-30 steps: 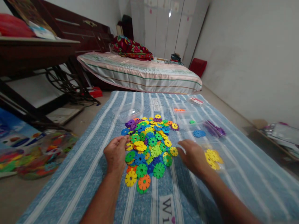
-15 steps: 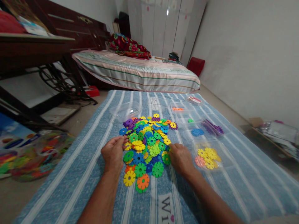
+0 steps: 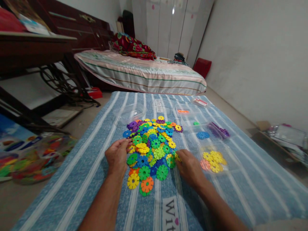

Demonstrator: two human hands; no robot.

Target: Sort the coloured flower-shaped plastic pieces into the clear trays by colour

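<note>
A heap of flat plastic gear-shaped discs [image 3: 151,147] in green, yellow, blue, purple and orange lies on a blue striped cloth [image 3: 216,195]. My left hand [image 3: 117,157] rests curled at the heap's left edge, fingertips on a yellow disc. My right hand [image 3: 189,166] sits at the heap's right edge, fingers pinched on a yellow disc [image 3: 177,157]. Just right of it a clear tray holds yellow discs [image 3: 214,158]. Further back, clear trays hold blue discs [image 3: 202,135], purple discs [image 3: 220,131], a green disc [image 3: 196,123] and an orange one [image 3: 183,111].
An empty clear tub [image 3: 131,113] stands behind the heap. A mattress with striped bedding [image 3: 141,72] lies beyond the cloth. A dark table with an iron treadle frame [image 3: 55,80] stands at left, and a clear bag of coloured pieces [image 3: 36,157] lies on the floor.
My right hand came back left from the yellow-disc tray to the heap's right edge and closed on a yellow disc. The left hand stayed in place.
</note>
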